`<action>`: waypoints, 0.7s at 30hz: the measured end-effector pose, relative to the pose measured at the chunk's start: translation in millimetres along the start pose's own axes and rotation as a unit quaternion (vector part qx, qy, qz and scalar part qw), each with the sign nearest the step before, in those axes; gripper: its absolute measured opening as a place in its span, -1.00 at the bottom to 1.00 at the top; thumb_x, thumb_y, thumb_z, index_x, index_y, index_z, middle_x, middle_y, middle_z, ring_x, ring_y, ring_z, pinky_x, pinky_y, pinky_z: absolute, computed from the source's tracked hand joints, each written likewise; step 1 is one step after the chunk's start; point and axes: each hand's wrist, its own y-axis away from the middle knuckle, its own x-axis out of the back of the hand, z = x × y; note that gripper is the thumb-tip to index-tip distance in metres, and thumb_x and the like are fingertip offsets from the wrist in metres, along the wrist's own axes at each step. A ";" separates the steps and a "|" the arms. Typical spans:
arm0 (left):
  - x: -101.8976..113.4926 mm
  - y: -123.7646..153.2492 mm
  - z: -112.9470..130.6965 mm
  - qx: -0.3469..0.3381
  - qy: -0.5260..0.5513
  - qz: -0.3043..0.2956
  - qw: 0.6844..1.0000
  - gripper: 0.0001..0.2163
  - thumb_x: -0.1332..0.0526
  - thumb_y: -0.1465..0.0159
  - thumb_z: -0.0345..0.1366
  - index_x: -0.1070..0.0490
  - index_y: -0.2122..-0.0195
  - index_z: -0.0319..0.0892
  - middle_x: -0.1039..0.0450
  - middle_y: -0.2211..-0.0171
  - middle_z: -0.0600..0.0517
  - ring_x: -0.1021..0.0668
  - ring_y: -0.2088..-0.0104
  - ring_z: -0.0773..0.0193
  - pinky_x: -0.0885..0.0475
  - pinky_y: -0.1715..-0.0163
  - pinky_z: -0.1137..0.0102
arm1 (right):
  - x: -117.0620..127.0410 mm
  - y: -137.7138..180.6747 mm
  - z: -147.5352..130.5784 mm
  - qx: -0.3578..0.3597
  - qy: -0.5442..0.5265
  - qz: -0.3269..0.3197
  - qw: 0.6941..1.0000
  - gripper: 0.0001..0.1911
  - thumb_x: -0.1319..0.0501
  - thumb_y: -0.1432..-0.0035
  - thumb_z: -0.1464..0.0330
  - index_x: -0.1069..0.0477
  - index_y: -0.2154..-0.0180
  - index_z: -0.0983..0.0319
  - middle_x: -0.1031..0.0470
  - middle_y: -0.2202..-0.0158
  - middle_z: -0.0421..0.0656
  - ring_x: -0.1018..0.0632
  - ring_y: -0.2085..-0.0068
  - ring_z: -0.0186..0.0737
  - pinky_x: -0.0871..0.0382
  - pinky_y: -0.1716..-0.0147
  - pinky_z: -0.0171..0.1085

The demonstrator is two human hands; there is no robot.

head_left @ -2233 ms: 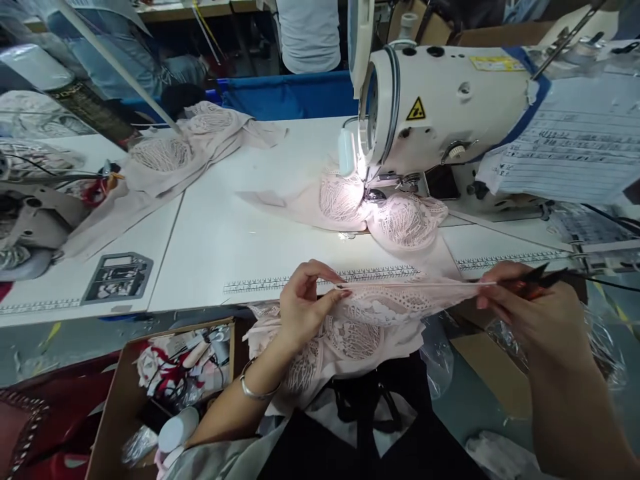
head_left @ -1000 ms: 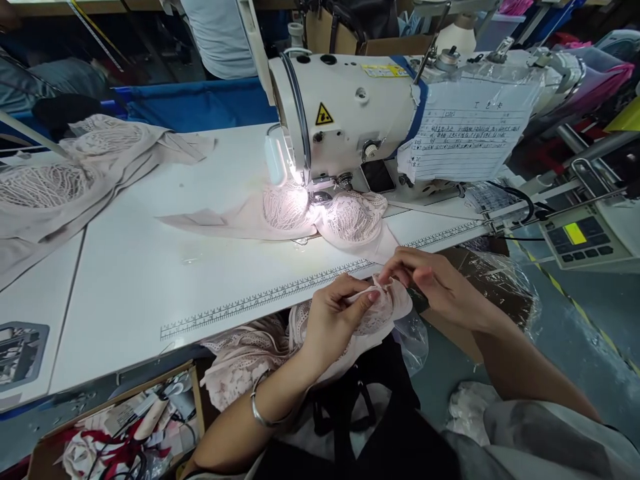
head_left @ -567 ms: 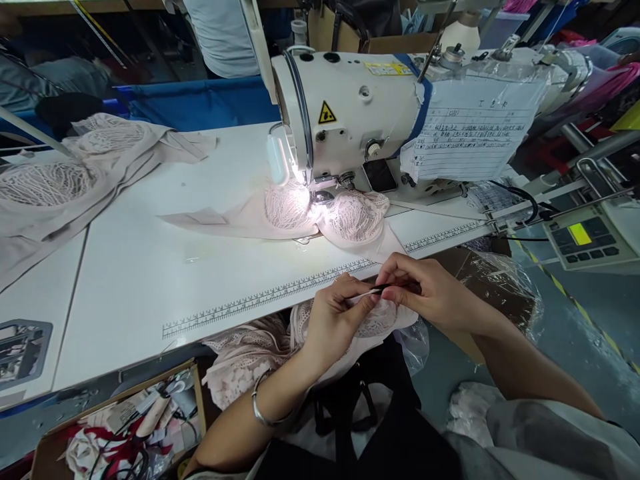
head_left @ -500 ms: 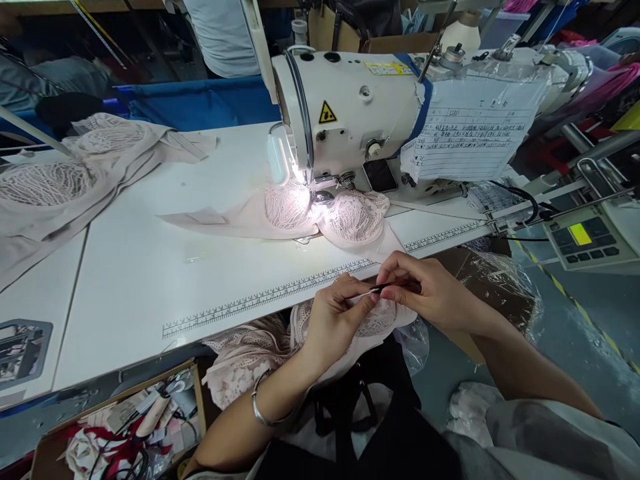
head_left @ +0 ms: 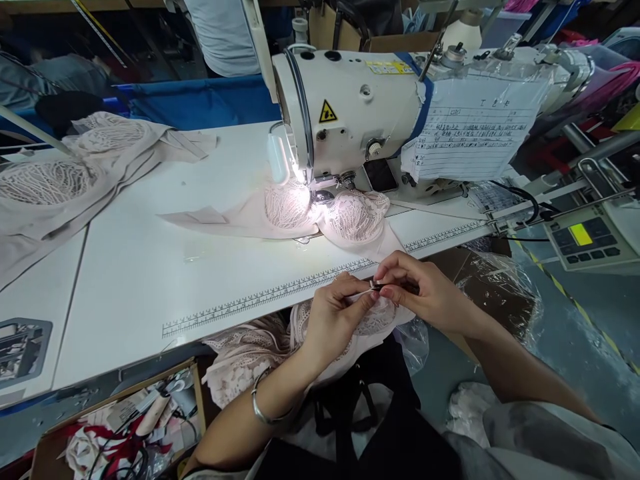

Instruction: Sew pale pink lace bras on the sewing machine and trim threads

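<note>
My left hand [head_left: 333, 323] is closed, with thumb and fingertips pinching a thin pale edge or strip [head_left: 367, 291] of a bra. My right hand [head_left: 425, 290] is closed around a small dark tool [head_left: 381, 287] that looks like thread snips, mostly hidden by the fingers. Its tip meets the strip right at the left fingertips. The lace-cupped pink bra [head_left: 376, 321] hangs in my lap under both hands. Another pink bra [head_left: 350, 217] lies on the table below the needle area of the sewing machine [head_left: 350, 100], apart from my hands.
More pink bras [head_left: 115, 153] are piled at the table's left. A ruler strip [head_left: 270, 298] runs along the front edge of the white table [head_left: 150, 267]. A cardboard box of scraps [head_left: 135, 427] stands lower left. A control panel [head_left: 593, 233] is at right. Another person's torso [head_left: 223, 37] shows behind.
The right fingers and the dark tool have shifted slightly to the left, and a short pale end now shows at its tip. The left hand and the bra under the machine have stayed put.
</note>
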 end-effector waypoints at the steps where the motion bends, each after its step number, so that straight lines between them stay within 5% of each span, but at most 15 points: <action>1: -0.2 0.2 -0.2 0.000 0.002 0.001 1.000 -0.73 -0.37 -0.27 -0.03 -0.67 0.43 -0.10 -0.51 0.52 0.01 -0.47 0.37 0.21 -0.39 0.25 0.31 | -1.2 -0.2 -0.2 0.001 0.006 0.009 1.000 -0.73 -0.24 -0.32 0.10 -0.33 0.16 0.16 -0.51 0.47 -0.26 -0.49 0.45 -0.31 -0.27 0.45 -0.35; 8: 1.6 -0.1 -0.4 0.036 0.059 0.024 0.997 -0.84 -0.41 -0.23 -0.17 -0.69 0.37 -0.13 -0.57 0.41 0.00 -0.53 0.34 0.24 -0.43 0.26 0.36 | 4.0 1.5 5.5 0.034 -0.001 0.128 0.991 -0.57 -0.16 -0.30 -0.09 -0.36 0.19 0.15 -0.29 0.56 -0.34 -0.28 0.56 -0.35 -0.14 0.53 -0.33; 12: 3.1 -2.7 -4.8 0.087 0.134 0.058 0.986 -0.76 -0.46 -0.16 -0.07 -0.66 0.40 -0.15 -0.54 0.49 0.03 -0.52 0.40 0.27 -0.42 0.37 0.41 | 16.0 5.3 21.9 0.036 0.072 0.031 0.996 -0.60 -0.20 -0.31 -0.02 -0.49 0.25 0.18 -0.22 0.61 -0.33 -0.22 0.57 -0.37 -0.08 0.53 -0.33; 16: 2.6 -4.3 -8.3 0.109 0.168 0.069 0.977 -0.72 -0.49 -0.09 -0.03 -0.66 0.40 -0.17 -0.50 0.54 0.06 -0.44 0.49 0.34 -0.34 0.48 0.46 | 17.6 5.8 44.7 -0.003 0.148 -0.031 0.988 -0.67 -0.24 -0.31 0.10 -0.53 0.03 0.14 -0.18 0.63 -0.36 -0.23 0.59 -0.35 -0.01 0.55 -0.34; 21: 10.6 -6.0 -10.4 0.069 0.111 0.071 0.989 -0.82 -0.41 -0.22 -0.14 -0.68 0.28 -0.12 -0.61 0.36 0.00 -0.54 0.36 0.27 -0.43 0.34 0.41 | 30.8 11.2 44.5 0.028 0.152 -0.132 0.979 -0.54 -0.30 -0.24 0.06 -0.39 0.56 0.21 -0.20 0.60 -0.30 -0.25 0.56 -0.38 -0.08 0.53 -0.33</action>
